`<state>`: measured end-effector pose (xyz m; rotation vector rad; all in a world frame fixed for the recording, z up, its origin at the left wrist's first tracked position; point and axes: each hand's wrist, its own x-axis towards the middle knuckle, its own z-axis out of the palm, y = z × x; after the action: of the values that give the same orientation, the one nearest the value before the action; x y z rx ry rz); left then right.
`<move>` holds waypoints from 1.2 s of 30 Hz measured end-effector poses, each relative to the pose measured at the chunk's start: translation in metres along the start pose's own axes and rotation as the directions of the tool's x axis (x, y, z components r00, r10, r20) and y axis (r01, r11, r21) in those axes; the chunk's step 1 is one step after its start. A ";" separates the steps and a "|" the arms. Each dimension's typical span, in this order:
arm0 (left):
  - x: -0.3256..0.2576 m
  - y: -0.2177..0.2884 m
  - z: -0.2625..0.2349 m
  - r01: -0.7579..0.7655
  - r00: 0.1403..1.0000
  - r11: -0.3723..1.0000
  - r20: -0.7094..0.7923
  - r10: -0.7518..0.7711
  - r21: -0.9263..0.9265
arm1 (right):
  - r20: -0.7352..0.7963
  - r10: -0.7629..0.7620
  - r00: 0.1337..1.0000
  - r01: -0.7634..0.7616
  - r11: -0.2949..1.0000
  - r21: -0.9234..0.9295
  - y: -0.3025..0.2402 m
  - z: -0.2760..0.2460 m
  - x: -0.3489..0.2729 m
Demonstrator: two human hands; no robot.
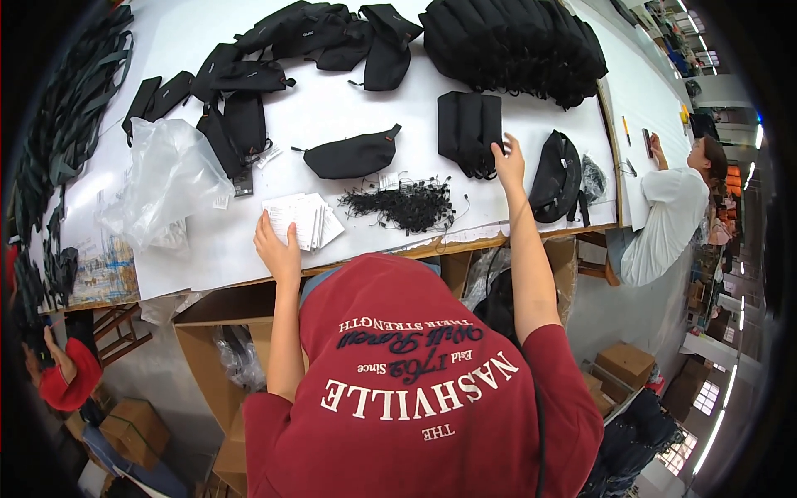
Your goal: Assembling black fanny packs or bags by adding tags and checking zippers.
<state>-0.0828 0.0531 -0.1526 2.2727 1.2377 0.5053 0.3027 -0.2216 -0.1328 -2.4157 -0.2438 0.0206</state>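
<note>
My left hand (pixel 277 251) is at the near left corner of a loose stack of white cards (pixel 305 217), its thumb and fingers gripping that corner. My right hand (pixel 510 166) is raised with fingers spread, beside the right edge of a group of black pouches (pixel 467 131); the thumb seems to touch them. Between the hands lie a black waist bag (pixel 352 156) with a white tag at its lower edge and a tangled heap of black tag cords (pixel 407 204).
Black bags (pixel 332 37) and a large row of pouches (pixel 515 50) cover the far table. Clear plastic bags (pixel 170 183) lie left, black straps (pixel 70 124) farther left. Another black bag (pixel 554 177) is at right. A person (pixel 668 212) sits beyond; a red sleeve (pixel 70 373) shows lower left.
</note>
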 end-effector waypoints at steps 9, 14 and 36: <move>0.012 0.002 -0.006 0.063 0.996 0.968 -0.082 -0.045 0.242 | 0.284 -0.296 0.912 0.325 0.944 -0.061 -0.009 -0.012 -0.086; 0.021 -0.005 -0.007 0.019 0.999 0.968 -0.044 -0.008 0.251 | 0.432 -0.472 0.768 0.578 0.801 -0.153 0.012 -0.015 -0.129; 0.017 0.003 -0.011 -0.028 0.995 0.962 -0.086 0.054 0.273 | 0.411 -0.349 0.842 0.497 0.799 -0.338 0.024 -0.026 -0.122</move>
<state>-0.0785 0.0688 -0.1407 2.5325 1.3811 0.4866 0.1893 -0.2786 -0.1354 -2.7259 -1.0572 0.1842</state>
